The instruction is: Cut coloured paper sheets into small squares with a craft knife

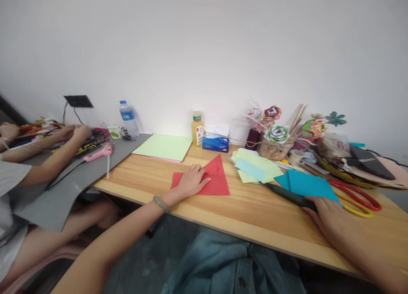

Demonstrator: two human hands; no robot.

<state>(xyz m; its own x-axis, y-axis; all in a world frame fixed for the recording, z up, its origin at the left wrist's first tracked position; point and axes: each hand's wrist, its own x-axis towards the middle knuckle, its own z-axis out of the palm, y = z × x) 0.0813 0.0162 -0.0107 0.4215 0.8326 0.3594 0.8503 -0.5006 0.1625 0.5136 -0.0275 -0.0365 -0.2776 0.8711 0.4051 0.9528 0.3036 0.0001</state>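
Observation:
My left hand [193,180] lies on a sheet of red paper [218,175], its fingers spread and palm down. The paper rests on the wooden table, with a pointed folded part standing out to the right and another part to the left under the wrist. To the right, my right hand [328,217] has its fingers and thumb round the near end of a long, dark green, narrow object [288,195]; its exact kind is unclear. Blue paper [310,185] lies just beyond that hand. Red-handled and yellow-handled tools [357,195] are close by.
Pale green sheets [164,146], a juice bottle [197,130] and a blue tissue pack [215,143] sit along the wall. Paper scraps [255,166] and paper flowers [277,133] are right of centre. At left, a co-worker's hands [79,133] work near a pink glue gun [99,153].

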